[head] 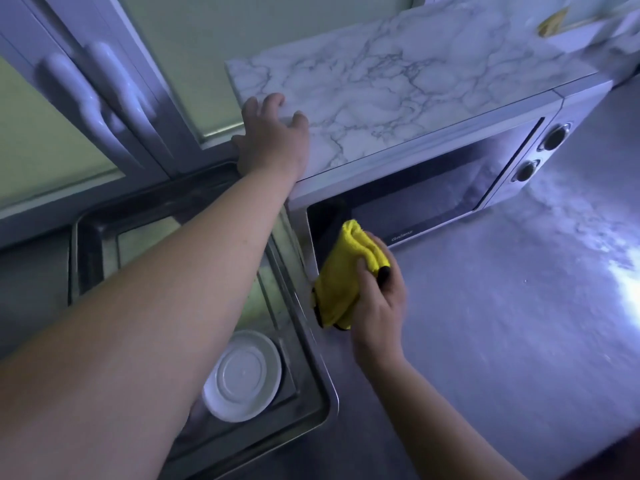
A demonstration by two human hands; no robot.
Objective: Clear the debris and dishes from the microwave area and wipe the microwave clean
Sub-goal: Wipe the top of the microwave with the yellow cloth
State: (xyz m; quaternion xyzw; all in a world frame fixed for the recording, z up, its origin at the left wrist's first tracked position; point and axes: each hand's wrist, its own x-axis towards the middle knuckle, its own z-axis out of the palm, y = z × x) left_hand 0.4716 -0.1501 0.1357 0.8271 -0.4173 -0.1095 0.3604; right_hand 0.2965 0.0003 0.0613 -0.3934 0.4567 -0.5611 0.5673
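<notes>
Holding a folded yellow cloth (pixel 343 271) against the lower left corner of the microwave (pixel 433 195) door, the right hand (pixel 377 306) has its grip closed round the cloth, thumb on the near side and fingers wrapped over the far side. The cloth has a dark edge trim and sits right by the door frame. The left hand (pixel 273 140) is up on the marble-look top (pixel 398 81) of the microwave, at its front left corner, grip open, fingers spread on the surface with the thumb down the side. The microwave sits on the grey bench (pixel 502 323), door shut, two knobs (pixel 556 136) stacked on its right panel. Just left of it is a steel sink (pixel 313 337) with a round white dish (pixel 242 375) lying in the bottom, partly hidden by the left forearm. Pale cabinet doors (pixel 52 140) with long handles are up on the left.
</notes>
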